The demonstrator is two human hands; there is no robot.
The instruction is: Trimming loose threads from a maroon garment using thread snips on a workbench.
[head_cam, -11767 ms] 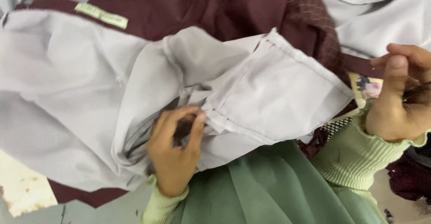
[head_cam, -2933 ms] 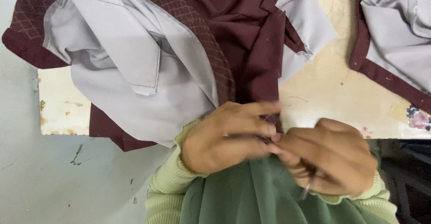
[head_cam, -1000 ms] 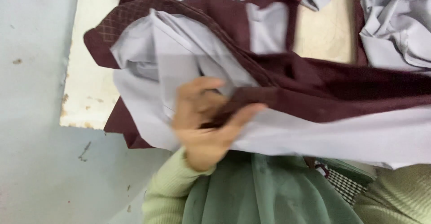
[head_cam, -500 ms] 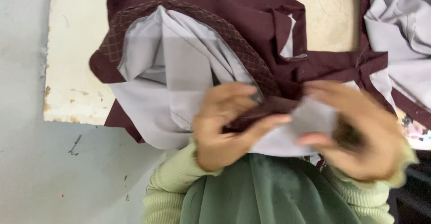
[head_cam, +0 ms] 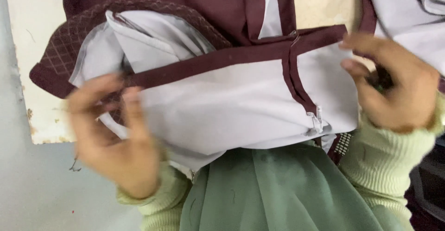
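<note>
Garment [head_cam: 232, 106] spread over cream table [head_cam: 28, 50], grey floor [head_cam: 28, 184] at left.
My left hand [head_cam: 116, 138] pinches its maroon-trimmed edge; my right hand [head_cam: 394, 87] grips the other side, both blurred.

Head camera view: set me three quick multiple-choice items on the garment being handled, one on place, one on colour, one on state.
1. Where is the left hand?
A. At the garment's left edge
B. Flat on the floor
C. Behind the person's back

2. What colour is the trim on the pale grey garment?
A. Yellow
B. Maroon
C. Blue

3. How does the pale grey panel lie between the hands?
A. Rolled into a ball
B. Stretched out flat
C. Hung on a hanger

Answers: 1 A, its fingers meet the cloth's left edge; 2 B, dark maroon bands border the grey; 3 B, the right hand and the left one hold it spread.
</note>
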